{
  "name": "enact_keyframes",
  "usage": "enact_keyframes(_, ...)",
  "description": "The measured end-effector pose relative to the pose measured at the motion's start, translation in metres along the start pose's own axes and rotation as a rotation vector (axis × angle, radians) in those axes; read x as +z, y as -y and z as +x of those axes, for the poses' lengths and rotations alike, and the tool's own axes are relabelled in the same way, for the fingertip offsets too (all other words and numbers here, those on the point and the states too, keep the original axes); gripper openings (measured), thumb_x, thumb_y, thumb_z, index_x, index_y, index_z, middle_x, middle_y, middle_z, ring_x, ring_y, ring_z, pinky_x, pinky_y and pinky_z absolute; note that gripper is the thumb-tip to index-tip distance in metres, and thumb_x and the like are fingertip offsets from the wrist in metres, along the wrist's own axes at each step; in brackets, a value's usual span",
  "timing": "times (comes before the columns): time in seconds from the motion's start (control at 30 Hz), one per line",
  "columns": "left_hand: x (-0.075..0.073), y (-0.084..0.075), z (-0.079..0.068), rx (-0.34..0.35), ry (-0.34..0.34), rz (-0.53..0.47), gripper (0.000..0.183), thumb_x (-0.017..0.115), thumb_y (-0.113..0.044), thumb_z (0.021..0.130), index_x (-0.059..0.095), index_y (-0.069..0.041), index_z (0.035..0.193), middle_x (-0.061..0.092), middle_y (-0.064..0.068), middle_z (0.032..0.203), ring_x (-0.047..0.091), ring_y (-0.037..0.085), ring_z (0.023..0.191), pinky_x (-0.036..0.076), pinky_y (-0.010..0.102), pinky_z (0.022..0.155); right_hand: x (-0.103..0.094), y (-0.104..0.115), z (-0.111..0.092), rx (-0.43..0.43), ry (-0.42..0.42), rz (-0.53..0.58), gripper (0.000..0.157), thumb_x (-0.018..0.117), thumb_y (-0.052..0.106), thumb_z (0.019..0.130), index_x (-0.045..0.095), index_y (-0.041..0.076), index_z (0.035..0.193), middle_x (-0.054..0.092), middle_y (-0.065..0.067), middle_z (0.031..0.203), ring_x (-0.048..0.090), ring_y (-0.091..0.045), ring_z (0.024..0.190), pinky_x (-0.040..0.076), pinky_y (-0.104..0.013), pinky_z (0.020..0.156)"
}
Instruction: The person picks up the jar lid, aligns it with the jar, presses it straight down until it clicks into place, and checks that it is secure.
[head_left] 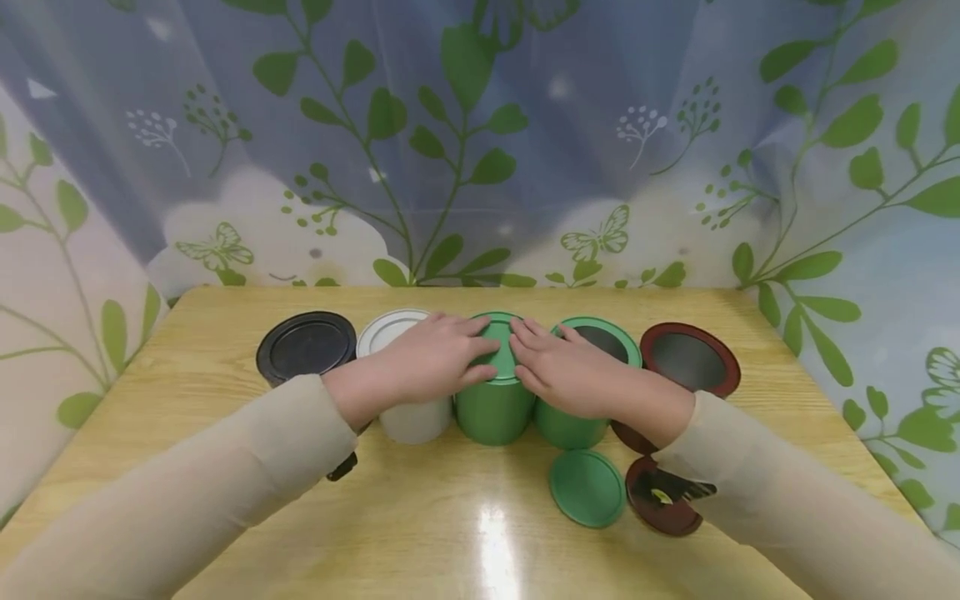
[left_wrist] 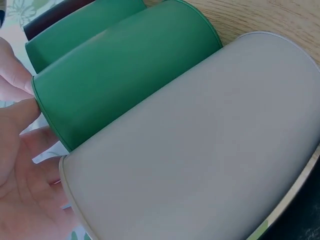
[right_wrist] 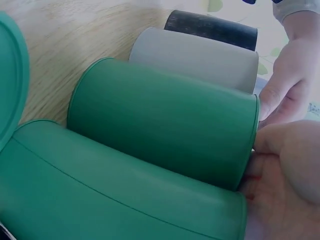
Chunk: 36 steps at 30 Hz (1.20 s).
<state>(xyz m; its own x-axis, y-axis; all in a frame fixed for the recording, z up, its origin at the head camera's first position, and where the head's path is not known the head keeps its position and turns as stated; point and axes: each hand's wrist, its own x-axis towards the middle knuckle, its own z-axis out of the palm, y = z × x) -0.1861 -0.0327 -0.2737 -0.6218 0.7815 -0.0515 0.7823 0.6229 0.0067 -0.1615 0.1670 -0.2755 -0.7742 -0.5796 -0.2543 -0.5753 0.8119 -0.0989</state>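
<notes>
My left hand point(head_left: 420, 354) and right hand point(head_left: 566, 367) lie palm down, with mostly straight fingers on the green lid point(head_left: 497, 327) of the middle green canister point(head_left: 493, 417). Their fingertips nearly meet there. Beneath the left hand, a white canister point(head_left: 412, 425) with its lid on is partly covered. A second green canister point(head_left: 573, 429), lidless and dark inside, stands under the right hand. In the left wrist view, the left fingers touch the top rims of the white canister point(left_wrist: 190, 145) and the green canister point(left_wrist: 130, 70). The right wrist view has the right palm against the green canisters' tops.
A black canister point(head_left: 306, 346) with a lid ends the row at left. At right stands an open dark red canister point(head_left: 690, 358). A loose green lid point(head_left: 588, 489) and a dark red lid point(head_left: 663, 500) lie in front. A patterned curtain point(head_left: 450, 167) hangs behind the wooden table point(head_left: 375, 533).
</notes>
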Motion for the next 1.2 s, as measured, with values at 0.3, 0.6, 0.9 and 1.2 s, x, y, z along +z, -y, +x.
enact_keyframes(0.3,0.003,0.001,-0.001,-0.05,-0.018,-0.064,0.047,0.048,-0.039,0.097,0.052,-0.011,0.134,0.037,0.014,0.144,0.034,0.029,0.132,0.023,0.055,0.106,0.004,-0.005,-0.004,0.002,-0.064,0.097,0.057,0.034,0.034,0.102,0.02,0.003,0.147,0.007,-0.012,0.154,0.004,-0.025,0.141,0.006,-0.054,0.11)
enact_keyframes(0.6,0.007,-0.004,-0.017,-0.021,-0.151,-0.077,0.042,0.049,-0.037,0.097,0.057,-0.011,0.129,0.044,0.012,0.14,0.039,0.027,0.129,0.025,0.055,0.105,0.011,-0.002,-0.023,-0.057,-0.211,0.051,0.063,0.049,0.036,0.097,0.027,0.002,0.146,0.021,-0.015,0.151,0.016,-0.028,0.139,0.014,-0.054,0.109)
enact_keyframes(0.9,0.015,-0.023,-0.041,0.113,-0.312,-0.034,0.037,0.055,-0.033,0.094,0.062,-0.01,0.122,0.05,0.012,0.134,0.047,0.025,0.123,0.032,0.055,0.101,0.023,-0.001,-0.05,-0.128,-0.244,0.018,0.063,0.052,0.036,0.096,0.032,0.001,0.144,0.027,-0.014,0.149,0.02,-0.026,0.138,0.018,-0.054,0.109)
enact_keyframes(1.2,0.03,-0.045,-0.051,0.275,-0.394,0.035,0.035,0.06,-0.032,0.09,0.064,-0.01,0.117,0.053,0.01,0.131,0.049,0.021,0.122,0.04,0.048,0.097,0.04,-0.004,-0.076,-0.253,-0.302,-0.031,0.063,0.057,0.032,0.094,0.034,-0.001,0.142,0.034,-0.013,0.147,0.026,-0.028,0.136,0.028,-0.051,0.105)
